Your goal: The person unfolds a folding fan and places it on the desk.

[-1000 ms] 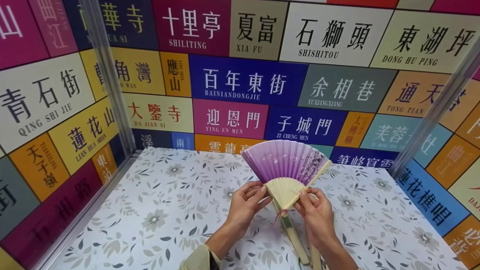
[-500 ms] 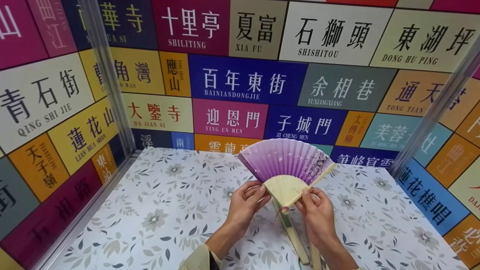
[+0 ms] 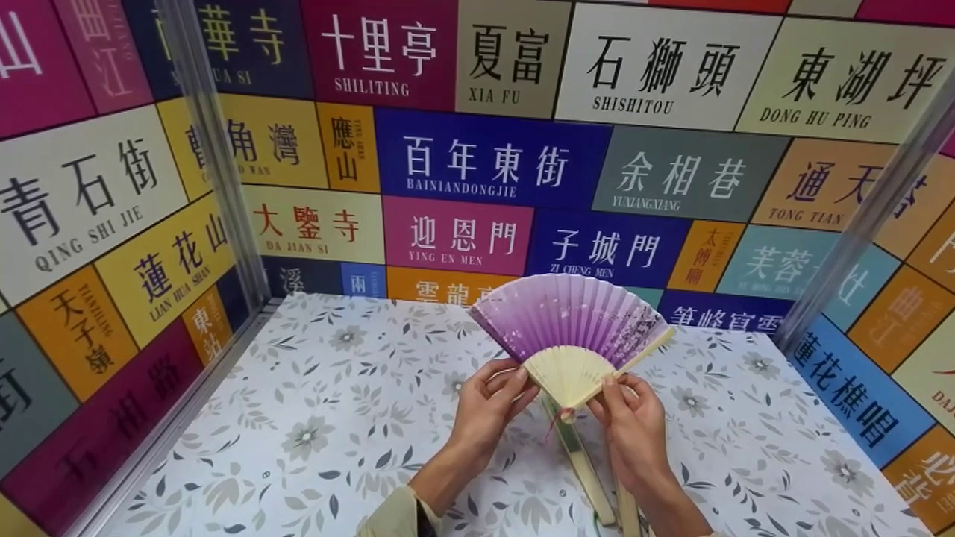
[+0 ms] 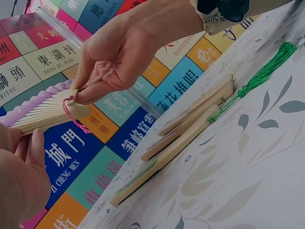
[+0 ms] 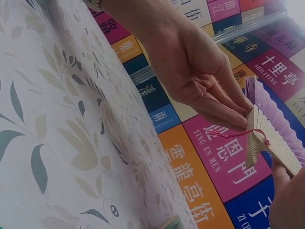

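Observation:
A purple paper fan (image 3: 571, 317) with pale bamboo ribs is held half spread above the flowered table (image 3: 336, 418). My left hand (image 3: 492, 395) pinches its left outer rib near the base. My right hand (image 3: 627, 418) pinches the right outer rib close to the pivot, where a red cord (image 3: 556, 426) hangs. The left wrist view shows the right hand (image 4: 119, 52) gripping the fan (image 4: 40, 112) at the pivot. In the right wrist view the left hand (image 5: 200, 71) has its fingertips on the fan (image 5: 274, 131).
Two closed bamboo fans (image 3: 589, 470) lie on the table under my hands, one with a green tassel (image 4: 267, 71). Walls of coloured sign panels (image 3: 492, 156) and metal posts (image 3: 216, 156) enclose the table on three sides.
The fan has spread wider: its left edge swung out to the left and its right rib dropped toward the right. Both hands stayed in place.

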{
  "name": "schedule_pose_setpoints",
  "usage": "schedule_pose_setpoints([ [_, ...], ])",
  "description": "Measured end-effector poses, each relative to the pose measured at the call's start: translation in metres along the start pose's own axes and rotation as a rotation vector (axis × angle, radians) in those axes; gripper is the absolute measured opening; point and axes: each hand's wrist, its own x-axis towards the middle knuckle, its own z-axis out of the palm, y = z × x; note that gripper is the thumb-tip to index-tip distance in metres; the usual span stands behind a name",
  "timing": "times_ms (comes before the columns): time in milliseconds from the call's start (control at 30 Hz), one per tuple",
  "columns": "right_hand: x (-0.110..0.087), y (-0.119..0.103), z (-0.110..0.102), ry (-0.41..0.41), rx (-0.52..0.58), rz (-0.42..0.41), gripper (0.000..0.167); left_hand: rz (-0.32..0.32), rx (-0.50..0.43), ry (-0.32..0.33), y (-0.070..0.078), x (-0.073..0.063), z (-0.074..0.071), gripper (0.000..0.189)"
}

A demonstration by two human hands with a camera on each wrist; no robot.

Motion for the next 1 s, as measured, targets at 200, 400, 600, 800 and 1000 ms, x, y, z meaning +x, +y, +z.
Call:
schedule_pose_setpoints([
  [200, -0.0001, -0.0007, -0.0002, 0.005, 0.012, -0.002, 0.020, -0.003, 0.005, 0.016, -0.0003, 0.0001, -0.0003, 0.029],
  [400, -0.0005, -0.0012, -0.0017, -0.008, 0.019, -0.006, 0.022, -0.002, -0.010, 0.028, -0.0005, 0.0008, -0.0003, 0.026],
  [600, -0.0008, -0.0012, -0.0023, -0.016, 0.032, -0.022, 0.022, 0.001, -0.021, 0.020, -0.0007, 0.0010, -0.0006, 0.028],
  [800, -0.0003, -0.0006, -0.0016, -0.006, 0.034, -0.019, 0.021, 0.001, -0.012, 0.016, -0.0001, -0.0004, -0.0010, 0.032],
  [1000, 0.0006, -0.0010, -0.0003, 0.004, 0.026, -0.015, 0.023, -0.003, -0.014, 0.017, -0.0003, -0.0003, -0.0015, 0.032],
])
